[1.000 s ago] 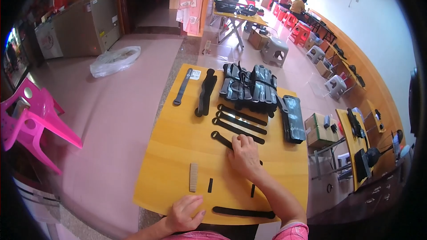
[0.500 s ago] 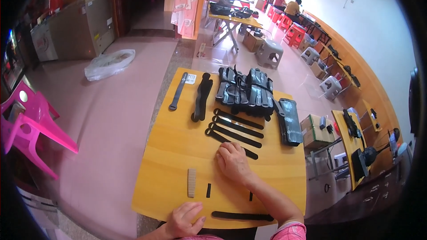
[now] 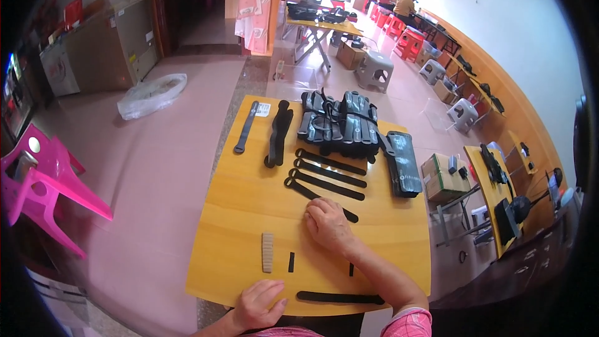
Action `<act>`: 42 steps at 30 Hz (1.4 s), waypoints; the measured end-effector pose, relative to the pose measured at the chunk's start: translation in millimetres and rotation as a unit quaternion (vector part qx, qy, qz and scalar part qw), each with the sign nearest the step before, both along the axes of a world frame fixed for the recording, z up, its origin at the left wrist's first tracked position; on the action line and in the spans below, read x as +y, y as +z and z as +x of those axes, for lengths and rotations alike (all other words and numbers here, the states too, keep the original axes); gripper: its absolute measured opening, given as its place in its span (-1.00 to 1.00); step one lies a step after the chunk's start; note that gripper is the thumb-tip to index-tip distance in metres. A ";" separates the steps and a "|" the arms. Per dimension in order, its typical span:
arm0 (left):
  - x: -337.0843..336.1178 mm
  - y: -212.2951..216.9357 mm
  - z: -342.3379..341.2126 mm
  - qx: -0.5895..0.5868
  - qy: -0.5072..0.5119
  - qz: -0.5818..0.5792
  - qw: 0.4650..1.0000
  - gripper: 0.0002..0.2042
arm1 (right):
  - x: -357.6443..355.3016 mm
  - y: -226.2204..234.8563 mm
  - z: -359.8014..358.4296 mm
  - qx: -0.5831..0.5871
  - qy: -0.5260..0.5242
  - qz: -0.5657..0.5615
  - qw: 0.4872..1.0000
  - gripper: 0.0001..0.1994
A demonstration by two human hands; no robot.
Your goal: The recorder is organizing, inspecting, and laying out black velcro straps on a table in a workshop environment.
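A: Where is your right hand (image 3: 329, 224)?

B: It lies palm down on the wooden table (image 3: 249, 206), fingers loosely spread and flat, gripping nothing. Its fingertips press on the nearest black strap (image 3: 318, 198), which runs away from the knuckles toward the upper left.

A: And beyond that strap?

B: Two more black straps (image 3: 329, 167) lie parallel just past it, and farther still sits a pile of black pads (image 3: 340, 126).

A: Your left hand (image 3: 257, 303)?

B: It rests at the near table edge, fingers curled lightly, empty. A grey ribbed strip (image 3: 267, 252) lies just beyond it; a long black strap (image 3: 340, 297) lies to its right.
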State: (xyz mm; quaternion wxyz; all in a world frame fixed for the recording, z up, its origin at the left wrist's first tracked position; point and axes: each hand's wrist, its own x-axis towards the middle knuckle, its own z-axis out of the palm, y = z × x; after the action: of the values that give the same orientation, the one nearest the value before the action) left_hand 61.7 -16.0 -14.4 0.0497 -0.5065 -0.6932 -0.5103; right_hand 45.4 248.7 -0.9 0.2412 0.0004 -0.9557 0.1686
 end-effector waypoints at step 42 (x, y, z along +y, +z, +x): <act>-131.2 -163.6 14.0 -0.521 0.052 -0.188 0.831 -0.75 | 0.8 2.3 66.2 -0.027 -0.125 0.016 0.992 -0.78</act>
State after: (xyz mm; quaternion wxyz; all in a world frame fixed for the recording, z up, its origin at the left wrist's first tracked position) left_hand 75.7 -147.3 -178.0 -0.3885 -0.1282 -0.7240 -0.5553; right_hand 111.5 249.5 1.4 0.2346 -0.1196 -0.9570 0.1214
